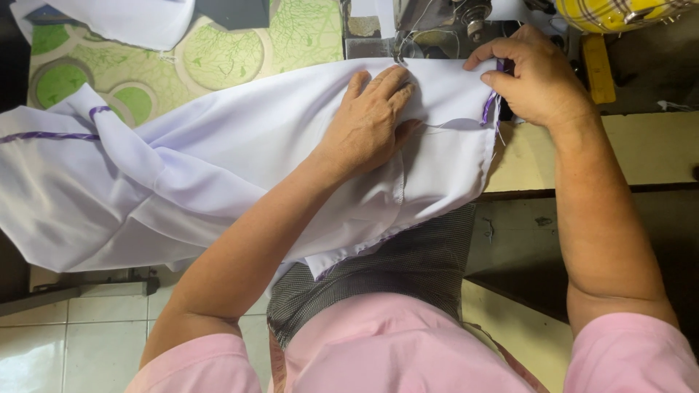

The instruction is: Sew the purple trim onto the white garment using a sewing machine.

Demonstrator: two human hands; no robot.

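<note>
- left hand [371, 120] lies flat, fingers spread fairly wide, palm down on the white cloth [240, 167], gripping nothing, just pressing it to the table
- right hand [531, 76] is nearly closed, fingertips pinching the cloth's edge right where the purple trim [488, 108] runs
- the cloth sits under both hands and spills away to the left of the left hand, and down over the lap
- just past the fingertips is the sewing machine [437, 29]; can't make out the needle itself
- my take on doing this bit well: keep the flat hand light so the cloth slides evenly, and let the pinching hand hold the trim straight along the edge, fingers clear of the needle area
- green patterned tabletop [240, 51] shows beyond the left hand, a yellow checked thing [619, 13] beyond the right
</note>
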